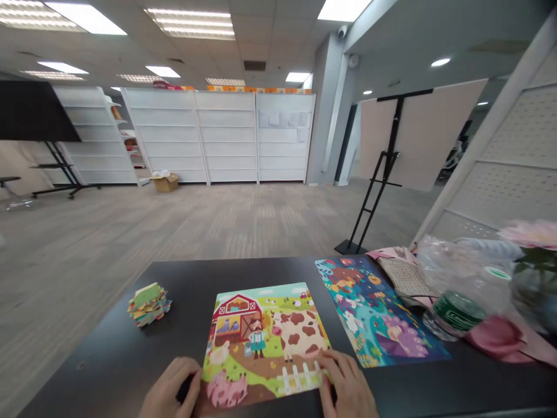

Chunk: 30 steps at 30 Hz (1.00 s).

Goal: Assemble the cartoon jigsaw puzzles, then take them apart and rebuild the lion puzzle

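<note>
A colourful farm picture (267, 342), showing a barn, a spotted cow and a pig, lies at the near middle of a black tabletop (185, 331). The left hand (172, 386), fingers curled, touches its lower left edge; the right hand (348, 380), also curled, rests fingertips on its lower right edge. Whether either grips it, I cannot tell. To the left sits an uneven stack of colourful pieces (149, 305); to the right, a blue animal picture (378, 316) lies flat near a green-labelled bottle (456, 313).
</note>
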Each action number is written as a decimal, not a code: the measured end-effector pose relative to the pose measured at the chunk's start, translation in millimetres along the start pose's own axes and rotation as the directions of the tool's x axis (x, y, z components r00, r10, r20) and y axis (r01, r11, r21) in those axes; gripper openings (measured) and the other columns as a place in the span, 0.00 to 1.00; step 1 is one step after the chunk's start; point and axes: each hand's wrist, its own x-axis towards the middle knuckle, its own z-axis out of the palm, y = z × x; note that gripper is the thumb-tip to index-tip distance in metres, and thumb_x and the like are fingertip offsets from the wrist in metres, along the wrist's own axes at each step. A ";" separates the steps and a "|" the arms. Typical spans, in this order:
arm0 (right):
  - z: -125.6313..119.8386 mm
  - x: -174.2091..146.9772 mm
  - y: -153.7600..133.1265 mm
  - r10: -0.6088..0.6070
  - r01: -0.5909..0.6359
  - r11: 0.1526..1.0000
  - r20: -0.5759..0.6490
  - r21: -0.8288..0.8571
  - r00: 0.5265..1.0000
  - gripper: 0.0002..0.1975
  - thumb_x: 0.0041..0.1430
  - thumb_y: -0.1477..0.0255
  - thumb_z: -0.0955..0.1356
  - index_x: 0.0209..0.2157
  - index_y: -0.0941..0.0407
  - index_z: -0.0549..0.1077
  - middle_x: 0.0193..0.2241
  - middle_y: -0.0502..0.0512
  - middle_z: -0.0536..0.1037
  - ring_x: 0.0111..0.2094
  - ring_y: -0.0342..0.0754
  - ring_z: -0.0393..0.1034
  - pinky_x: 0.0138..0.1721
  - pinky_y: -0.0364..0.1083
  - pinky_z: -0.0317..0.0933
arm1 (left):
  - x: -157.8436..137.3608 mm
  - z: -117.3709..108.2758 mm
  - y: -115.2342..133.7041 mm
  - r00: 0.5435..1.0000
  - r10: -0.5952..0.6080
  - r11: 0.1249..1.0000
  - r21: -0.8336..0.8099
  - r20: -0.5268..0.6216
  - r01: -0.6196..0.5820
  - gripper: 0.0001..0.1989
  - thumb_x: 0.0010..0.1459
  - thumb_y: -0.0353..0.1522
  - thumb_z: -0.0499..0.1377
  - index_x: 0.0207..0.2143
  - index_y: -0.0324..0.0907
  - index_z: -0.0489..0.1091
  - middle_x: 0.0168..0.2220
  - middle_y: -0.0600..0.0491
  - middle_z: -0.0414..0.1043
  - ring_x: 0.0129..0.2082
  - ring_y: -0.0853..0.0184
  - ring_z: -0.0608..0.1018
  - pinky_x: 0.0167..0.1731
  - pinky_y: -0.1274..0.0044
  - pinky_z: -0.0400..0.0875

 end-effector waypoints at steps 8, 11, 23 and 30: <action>-9.3 5.5 -13.8 0.069 -0.071 0.996 0.035 0.053 0.997 0.10 0.61 0.73 0.65 0.43 0.50 0.73 0.44 0.55 0.78 0.47 0.54 0.71 0.46 0.51 0.67 | -0.8 -4.0 5.5 0.992 -0.097 0.995 -0.023 0.074 0.099 0.11 0.67 0.37 0.53 0.33 0.46 0.70 0.34 0.52 0.74 0.35 0.64 0.77 0.35 0.78 0.73; -10.2 5.3 -15.4 0.085 -0.088 0.994 0.041 0.064 0.996 0.09 0.62 0.72 0.64 0.43 0.50 0.73 0.44 0.55 0.78 0.47 0.54 0.71 0.46 0.52 0.66 | 1.7 -6.9 9.7 0.988 -0.122 0.992 -0.024 0.099 0.125 0.10 0.67 0.37 0.54 0.33 0.45 0.71 0.35 0.51 0.75 0.37 0.63 0.77 0.37 0.76 0.72; 2.4 -2.7 -8.2 0.020 -0.017 0.998 -0.047 0.064 0.999 0.10 0.64 0.69 0.65 0.46 0.52 0.74 0.45 0.56 0.80 0.49 0.55 0.72 0.49 0.53 0.65 | 1.4 -10.0 12.2 0.979 -0.101 0.995 0.018 0.175 0.099 0.07 0.64 0.37 0.57 0.42 0.47 0.72 0.43 0.48 0.74 0.44 0.59 0.76 0.44 0.72 0.73; -5.6 -2.1 -6.8 -0.055 0.054 0.998 -0.046 -0.028 0.997 0.15 0.63 0.67 0.65 0.50 0.54 0.73 0.50 0.59 0.80 0.51 0.57 0.74 0.47 0.53 0.67 | 5.0 -11.6 9.7 0.970 -0.079 0.992 0.118 0.230 0.053 0.16 0.59 0.42 0.62 0.49 0.50 0.73 0.57 0.47 0.68 0.57 0.51 0.70 0.52 0.61 0.70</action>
